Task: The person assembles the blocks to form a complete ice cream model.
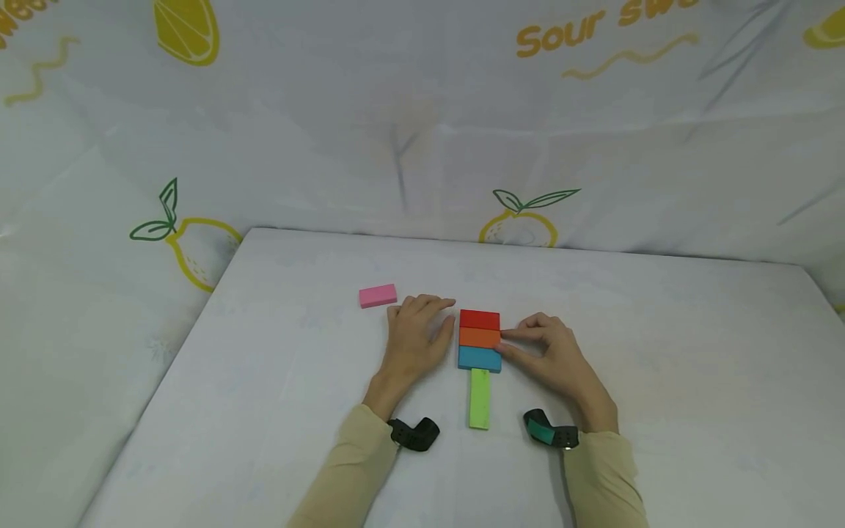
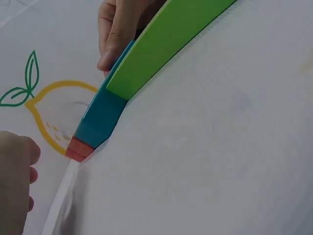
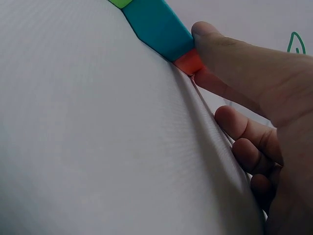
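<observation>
Flat on the white table, red (image 1: 480, 319), orange (image 1: 480, 337) and blue (image 1: 480, 358) blocks lie side by side in a stack-like row. A green block (image 1: 480, 399) runs lengthwise from the blue one's near edge. My right hand (image 1: 551, 359) has its thumb and index fingertips at the right end of the orange block, the thumb close to the blue block's corner. To the left of the row, my left hand (image 1: 412, 341) hovers close, fingers loosely bent and holding nothing. Past its fingertips lies a pink block (image 1: 378, 295).
The white table (image 1: 693, 367) meets a lemon-printed cloth backdrop (image 1: 317, 147) along its far edge. A dark strap device sits on each wrist, the left (image 1: 416, 434) and the right (image 1: 548, 430).
</observation>
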Demonstrator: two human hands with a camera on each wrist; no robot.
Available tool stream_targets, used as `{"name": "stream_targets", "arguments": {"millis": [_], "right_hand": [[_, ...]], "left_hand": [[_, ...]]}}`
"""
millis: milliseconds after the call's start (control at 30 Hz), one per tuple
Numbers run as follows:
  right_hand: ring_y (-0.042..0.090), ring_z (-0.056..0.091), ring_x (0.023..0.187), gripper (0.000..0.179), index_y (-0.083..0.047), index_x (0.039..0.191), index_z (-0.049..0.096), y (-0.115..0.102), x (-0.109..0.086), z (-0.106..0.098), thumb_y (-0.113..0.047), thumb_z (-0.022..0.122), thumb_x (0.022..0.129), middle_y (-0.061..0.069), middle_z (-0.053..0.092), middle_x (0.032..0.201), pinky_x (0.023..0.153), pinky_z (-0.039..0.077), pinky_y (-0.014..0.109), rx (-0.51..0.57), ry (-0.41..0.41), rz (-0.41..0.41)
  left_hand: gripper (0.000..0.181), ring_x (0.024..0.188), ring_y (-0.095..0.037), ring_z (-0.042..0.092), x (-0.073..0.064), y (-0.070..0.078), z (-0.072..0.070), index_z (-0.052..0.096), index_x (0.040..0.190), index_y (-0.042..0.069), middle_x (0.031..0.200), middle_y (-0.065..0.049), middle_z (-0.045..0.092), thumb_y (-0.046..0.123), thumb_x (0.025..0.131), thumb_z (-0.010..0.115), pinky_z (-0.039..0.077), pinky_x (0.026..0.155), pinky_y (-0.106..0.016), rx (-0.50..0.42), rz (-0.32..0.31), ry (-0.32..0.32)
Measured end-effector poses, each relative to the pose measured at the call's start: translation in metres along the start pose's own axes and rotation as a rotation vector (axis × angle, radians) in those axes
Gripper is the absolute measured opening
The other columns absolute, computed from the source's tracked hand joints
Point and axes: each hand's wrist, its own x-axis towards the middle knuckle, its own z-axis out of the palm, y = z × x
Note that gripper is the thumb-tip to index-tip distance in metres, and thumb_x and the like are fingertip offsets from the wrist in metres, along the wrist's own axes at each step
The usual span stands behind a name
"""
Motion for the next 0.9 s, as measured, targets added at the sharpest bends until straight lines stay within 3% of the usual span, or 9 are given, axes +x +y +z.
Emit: {"name": "stream_targets", "arguments": {"millis": [133,267,600,900], "right_hand": [[0.025,0.052,0.106,0.029,-0.011,0.114,0.079,0.000,0.000,0.000,-0.025,0.080,0.088,0.008,0.065,0.106,0.090,0.041,0.044,0.002,0.000,-0.005],[0.025,0.051,0.106,0.029,-0.010,0.114,0.079,0.000,0.000,0.000,-0.023,0.080,0.088,0.007,0.065,0.106,0.091,0.040,0.044,0.009,-0.001,-0.007],[0.025,0.052,0.107,0.029,-0.010,0.114,0.079,0.000,-0.001,0.000,-0.023,0.080,0.088,0.007,0.065,0.105,0.093,0.040,0.045,0.019,0.000,-0.007],[0.026,0.052,0.107,0.030,-0.010,0.115,0.079,0.001,0.000,0.001,-0.025,0.080,0.088,0.008,0.065,0.106,0.092,0.041,0.044,0.011,0.000,-0.007]], "left_hand": [[0.024,0.101,-0.025,0.067,0.002,-0.010,-0.006,0.077,0.113,0.011,0.107,-0.007,0.075,0.019,0.092,0.071,0.038,0.086,-0.043,-0.005,-0.005,0.097],[0.024,0.102,-0.027,0.068,0.003,-0.021,-0.015,0.078,0.109,0.008,0.105,-0.008,0.075,0.019,0.088,0.074,0.035,0.085,-0.045,-0.023,-0.039,0.153],[0.031,0.100,-0.035,0.058,0.002,-0.041,-0.034,0.077,0.110,0.006,0.109,-0.013,0.073,0.021,0.082,0.076,0.029,0.086,-0.047,-0.088,-0.140,0.195],[0.032,0.102,-0.035,0.057,-0.001,-0.051,-0.039,0.077,0.109,0.007,0.110,-0.014,0.072,0.018,0.079,0.075,0.029,0.088,-0.048,-0.083,-0.191,0.234]]}}
